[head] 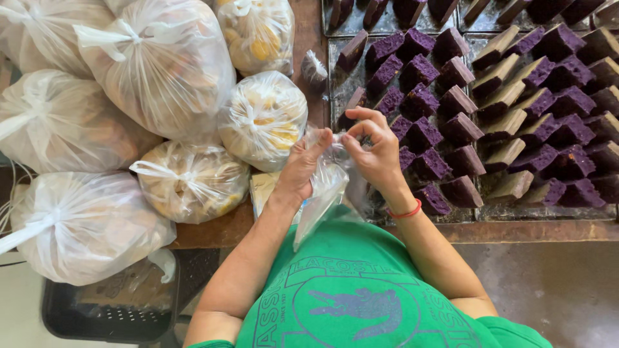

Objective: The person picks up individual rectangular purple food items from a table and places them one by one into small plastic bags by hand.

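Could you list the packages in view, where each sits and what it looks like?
Small clear bag: between left hand and right hand, thin, transparent.
Tied white bags: piled on the left, round, knotted, yellowish food inside.
Tiny wrapped piece: beside the tray of purple cake slices.

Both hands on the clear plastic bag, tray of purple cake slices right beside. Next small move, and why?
Probably spread the mouth of the small clear plastic bag. The left hand and right hand both pinch its top edge, which looks flat and closed, and the bag appears empty. The purple cake slices sit on the metal tray just beyond.
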